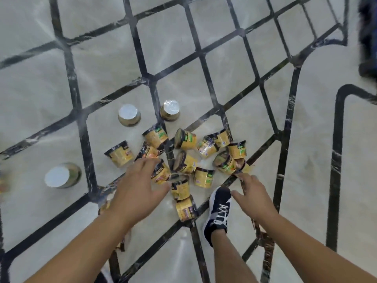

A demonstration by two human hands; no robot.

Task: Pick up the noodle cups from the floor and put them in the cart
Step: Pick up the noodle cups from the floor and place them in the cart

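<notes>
Both forearms stretch down toward the floor [204,78], the left hand [135,186] spread-fingered over the near edge of the scattered noodle cups [185,158] and the right hand [252,194] loosely open, holding nothing, seemingly readying to grasp; no cart is recognisable.

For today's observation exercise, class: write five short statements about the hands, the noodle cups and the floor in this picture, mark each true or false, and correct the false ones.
1. Both hands already hold a cup. False: the left hand and right hand reach with spread fingers and grip nothing.
2. Most noodle cups lie tipped in a heap. True.
3. Three cups stand apart with a silver end up. True.
4. The person is barefoot. False: a dark shoe with white laces is on the foot.
5. The floor is plain carpet. False: it is pale tile with dark lines.
</notes>
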